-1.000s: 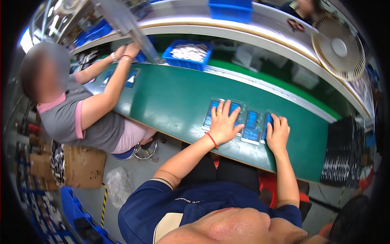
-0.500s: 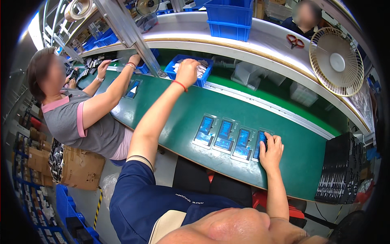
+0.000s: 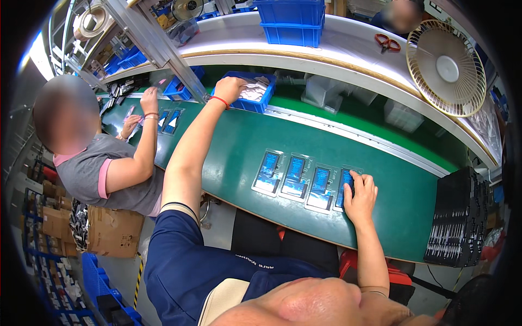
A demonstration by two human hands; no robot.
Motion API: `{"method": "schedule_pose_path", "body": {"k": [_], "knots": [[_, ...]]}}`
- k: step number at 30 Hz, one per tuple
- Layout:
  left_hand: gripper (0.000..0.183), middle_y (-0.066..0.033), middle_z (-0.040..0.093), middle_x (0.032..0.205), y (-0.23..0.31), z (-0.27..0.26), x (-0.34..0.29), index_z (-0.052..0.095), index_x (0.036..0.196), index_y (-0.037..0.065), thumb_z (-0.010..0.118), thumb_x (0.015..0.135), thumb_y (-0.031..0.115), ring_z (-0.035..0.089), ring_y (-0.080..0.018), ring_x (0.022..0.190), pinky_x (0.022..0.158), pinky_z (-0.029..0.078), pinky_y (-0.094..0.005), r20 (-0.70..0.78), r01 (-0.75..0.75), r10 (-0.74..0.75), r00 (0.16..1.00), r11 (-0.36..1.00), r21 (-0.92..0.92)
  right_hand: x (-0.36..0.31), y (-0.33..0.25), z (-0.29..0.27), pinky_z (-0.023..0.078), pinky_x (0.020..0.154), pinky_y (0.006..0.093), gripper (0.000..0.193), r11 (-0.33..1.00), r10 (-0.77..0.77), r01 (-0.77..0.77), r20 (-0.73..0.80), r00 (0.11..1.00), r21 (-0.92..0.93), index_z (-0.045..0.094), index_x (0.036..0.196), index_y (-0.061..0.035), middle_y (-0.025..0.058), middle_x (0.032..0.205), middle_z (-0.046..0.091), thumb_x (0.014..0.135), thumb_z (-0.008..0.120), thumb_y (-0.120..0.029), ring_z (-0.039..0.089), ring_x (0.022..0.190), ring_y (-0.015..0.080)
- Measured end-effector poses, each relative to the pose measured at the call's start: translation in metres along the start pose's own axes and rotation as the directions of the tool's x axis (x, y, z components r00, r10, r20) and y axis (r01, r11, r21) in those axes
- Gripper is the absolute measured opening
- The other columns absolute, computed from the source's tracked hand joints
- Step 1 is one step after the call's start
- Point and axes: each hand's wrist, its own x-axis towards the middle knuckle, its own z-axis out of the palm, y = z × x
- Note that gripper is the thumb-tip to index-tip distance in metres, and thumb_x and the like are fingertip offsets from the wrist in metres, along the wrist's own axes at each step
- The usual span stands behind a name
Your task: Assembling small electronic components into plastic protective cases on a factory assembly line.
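On the green table lies a row of several clear plastic trays, each with a flat blue-and-black battery-like part; one such tray (image 3: 294,177) is near the row's middle. My right hand (image 3: 361,198) rests on the rightmost tray (image 3: 341,202), thumb and fingers apart, fingertips touching its blue part. Farther off, my left arm reaches to a blue bin (image 3: 262,105) filled with small white pieces (image 3: 254,90). At that bin's left side is my left hand (image 3: 230,90), fingers curled together; whatever they hold is hidden.
At the left a co-worker (image 3: 122,168) handles a small item beside similar trays (image 3: 172,121). A stack of black trays (image 3: 458,217) stands at the table's right end. A shelf above carries blue crates (image 3: 292,33), red-handled scissors (image 3: 387,43) and a fan (image 3: 447,69).
My left hand has moved from over the white pieces to the bin's left side. My right hand stays on the rightmost tray. The co-worker's arms have drawn lower and nearer.
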Motion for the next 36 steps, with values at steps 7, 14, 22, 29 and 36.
{"method": "schedule_pose_path", "body": {"k": [7, 14, 22, 29, 36], "knots": [[0.019, -0.0133, 0.070, 0.091, -0.021, -0.007, -0.002, 0.073, 0.094, 0.009, 0.068, 0.078, 0.016, 0.067, -0.0297, 0.086, 0.080, 0.053, -0.0354, -0.166, 0.013, -0.053, 0.985, 0.973, -0.230, 0.000, 0.000, 0.003, 0.037, 0.078, 0.0382, 0.036, 1.000, -0.004, 0.004, -0.003, 1.000, -0.011, 0.060, 0.113, -0.0075, 0.0110, 0.095, 0.050, 0.079, 0.066, -0.015, 0.051, 0.092, 0.0275], [0.019, -0.0125, 0.071, 0.087, -0.025, -0.012, 0.000, 0.073, 0.097, 0.008, 0.069, 0.080, 0.016, 0.069, -0.0201, 0.083, 0.076, 0.053, -0.0318, -0.113, 0.292, -0.406, 0.907, 0.799, -0.526, -0.002, 0.000, 0.002, 0.037, 0.079, 0.0381, 0.036, 1.000, 0.004, -0.004, 0.002, 1.000, -0.010, 0.060, 0.114, -0.0076, 0.0111, 0.096, 0.050, 0.079, 0.066, -0.015, 0.051, 0.093, 0.0273], [0.026, -0.0142, 0.065, 0.102, 0.023, -0.027, -0.035, 0.055, 0.114, -0.006, 0.060, 0.089, 0.002, 0.067, -0.0219, 0.083, 0.064, 0.060, -0.0290, 0.377, 0.388, -0.453, 0.808, -0.073, -0.919, -0.004, -0.001, -0.004, 0.037, 0.082, 0.0388, 0.034, 0.998, 0.046, -0.045, -0.029, 0.999, 0.040, 0.062, 0.111, -0.0073, 0.0115, 0.099, 0.050, 0.080, 0.067, -0.019, 0.050, 0.094, 0.0282], [0.023, -0.0140, 0.065, 0.099, 0.130, -0.036, -0.125, 0.056, 0.110, -0.007, 0.059, 0.089, 0.001, 0.067, -0.0198, 0.083, 0.065, 0.059, -0.0283, 0.509, 0.447, -0.157, 0.846, -0.311, -0.839, 0.056, -0.077, 0.030, 0.050, 0.076, 0.0363, 0.040, 0.849, 0.010, 0.057, -0.122, 0.992, 0.525, 0.064, 0.105, -0.0060, 0.0135, 0.093, 0.066, 0.074, 0.075, -0.027, 0.065, 0.083, 0.0273], [0.024, -0.0147, 0.064, 0.102, 0.129, -0.035, -0.188, 0.054, 0.113, -0.006, 0.058, 0.090, 0.000, 0.067, -0.0243, 0.091, 0.068, 0.060, -0.0290, 0.497, 0.400, -0.281, 0.821, -0.339, -0.852, 0.063, -0.139, 0.098, 0.039, 0.076, 0.0385, 0.006, 0.869, -0.127, 0.215, -0.220, 0.967, 0.445, 0.067, 0.076, -0.0089, 0.0032, 0.073, 0.065, 0.077, 0.069, -0.014, 0.058, 0.070, 0.0220]]}}
